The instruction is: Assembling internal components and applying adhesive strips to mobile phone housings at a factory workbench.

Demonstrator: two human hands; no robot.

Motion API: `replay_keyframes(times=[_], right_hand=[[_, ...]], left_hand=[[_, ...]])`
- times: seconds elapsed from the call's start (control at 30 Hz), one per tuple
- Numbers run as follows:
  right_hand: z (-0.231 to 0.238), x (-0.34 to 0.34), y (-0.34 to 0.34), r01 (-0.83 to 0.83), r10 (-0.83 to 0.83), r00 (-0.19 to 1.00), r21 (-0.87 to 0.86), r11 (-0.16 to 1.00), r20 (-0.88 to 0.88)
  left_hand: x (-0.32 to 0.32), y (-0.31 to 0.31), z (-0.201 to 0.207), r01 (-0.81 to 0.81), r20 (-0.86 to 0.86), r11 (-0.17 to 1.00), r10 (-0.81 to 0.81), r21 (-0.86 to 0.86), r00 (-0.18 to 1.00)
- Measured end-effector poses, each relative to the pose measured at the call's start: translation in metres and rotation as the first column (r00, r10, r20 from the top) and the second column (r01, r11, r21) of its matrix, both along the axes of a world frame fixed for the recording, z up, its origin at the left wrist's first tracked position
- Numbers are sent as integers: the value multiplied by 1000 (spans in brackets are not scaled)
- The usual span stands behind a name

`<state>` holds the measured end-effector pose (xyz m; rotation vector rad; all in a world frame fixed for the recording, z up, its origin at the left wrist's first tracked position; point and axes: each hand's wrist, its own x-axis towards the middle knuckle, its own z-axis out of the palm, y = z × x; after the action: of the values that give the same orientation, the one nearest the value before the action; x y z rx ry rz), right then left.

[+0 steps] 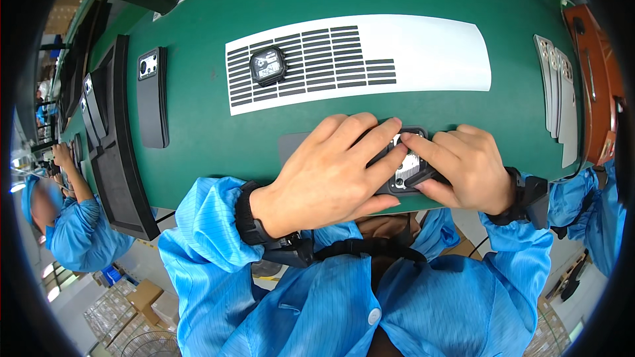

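Observation:
A dark grey phone back cover (291, 144) lies flat near the front edge of the green table, mostly hidden beneath my hands. At its right end the camera section (409, 166) shows round lens rings and a shiny silvery patch. My left hand (331, 168) reaches across the cover, its fingers and thumb closed about the camera end. My right hand (466, 165) meets it there, with index fingertip and thumb against the camera section. Whether a small piece is between the fingertips cannot be seen. Both wrists wear black bands with dark devices.
Beyond my hands lies a white sheet (430, 53) with rows of black strips; a black digital watch (268, 66) rests on it. Dark phone covers (153, 102) are stacked left, beside a black tray (119, 139). Pale covers (559, 92) fan out right. A co-worker (69, 225) sits left.

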<state>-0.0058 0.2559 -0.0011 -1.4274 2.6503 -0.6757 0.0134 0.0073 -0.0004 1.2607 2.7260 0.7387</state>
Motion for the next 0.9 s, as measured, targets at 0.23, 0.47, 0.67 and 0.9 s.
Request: replay_keyframes(times=[0.23,0.47,0.67,0.9], right_hand=[[7,-1,-3,19,-18,990,-7,1000,139],[11,-3,-9,69,-68,962,4,998,266],[8,6,1,171,-160,970,-42,984,184],[-2,9,4,134,-129,988,-54,990,88]], left_hand=[[0,-1,1,2,6,1000,-2,17,1000],[1,1,-1,-8,-16,1000,8,9,1000],[1,1,1,-14,-10,1000,14,-14,1000],[1,1,0,-9,-7,1000,9,-2,1000]])
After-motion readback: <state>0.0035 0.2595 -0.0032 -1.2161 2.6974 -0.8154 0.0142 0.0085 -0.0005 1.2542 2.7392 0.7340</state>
